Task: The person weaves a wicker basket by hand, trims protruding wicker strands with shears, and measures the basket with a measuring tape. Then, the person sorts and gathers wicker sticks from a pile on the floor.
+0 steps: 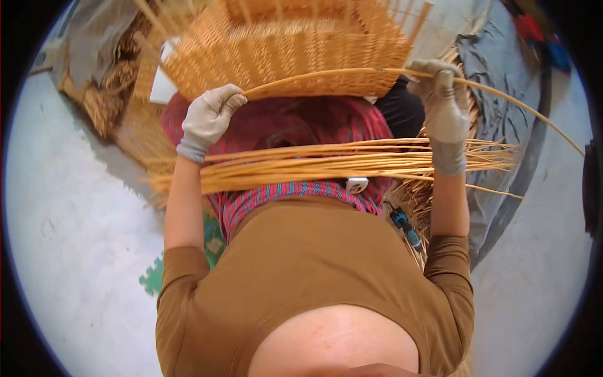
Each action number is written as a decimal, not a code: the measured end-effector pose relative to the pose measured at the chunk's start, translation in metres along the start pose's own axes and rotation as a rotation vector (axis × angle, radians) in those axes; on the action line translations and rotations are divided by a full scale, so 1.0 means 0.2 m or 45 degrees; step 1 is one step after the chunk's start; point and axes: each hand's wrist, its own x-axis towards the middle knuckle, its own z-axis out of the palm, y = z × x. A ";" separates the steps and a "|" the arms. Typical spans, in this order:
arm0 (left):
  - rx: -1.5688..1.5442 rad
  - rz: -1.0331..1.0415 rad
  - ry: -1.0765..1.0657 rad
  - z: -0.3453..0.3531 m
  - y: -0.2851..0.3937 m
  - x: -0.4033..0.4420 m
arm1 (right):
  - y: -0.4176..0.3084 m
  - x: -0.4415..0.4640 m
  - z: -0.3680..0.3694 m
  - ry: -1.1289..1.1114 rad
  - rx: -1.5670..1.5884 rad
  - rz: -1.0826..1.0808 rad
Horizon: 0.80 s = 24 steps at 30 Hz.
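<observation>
A long, thin wicker rod (326, 73) arches in front of me, bowed upward between my hands. My left hand (210, 118), in a pale work glove, pinches it at its left end. Further along, the gloved fingers and thumb of my right hand (446, 103) close round the same rod, whose free part bends down to the right. Just beyond it stands a partly woven wicker basket (282, 56) with upright stakes. Across my lap lies a bundle of loose wicker rods (295, 164), over a red and blue striped cloth (358, 122).
A blue and black tool (407, 230) lies by my right side among rod scraps. Dark plastic sheeting (502, 107) covers the floor to the right. Brown fibrous material (100, 107) is heaped at left, and a green foam mat (152, 276) shows beside me.
</observation>
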 end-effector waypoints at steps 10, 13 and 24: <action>0.651 -0.408 0.217 -0.29 -0.53 -0.60 | 0.33 -0.41 0.27 -0.647 -1.389 -0.122; 0.388 -0.489 0.414 -0.27 -0.57 -0.65 | 0.38 -0.42 0.24 -0.880 -1.556 -0.040; -0.275 -0.268 0.069 -0.12 -0.31 -0.38 | 0.35 -0.37 0.30 -0.883 -1.628 -0.087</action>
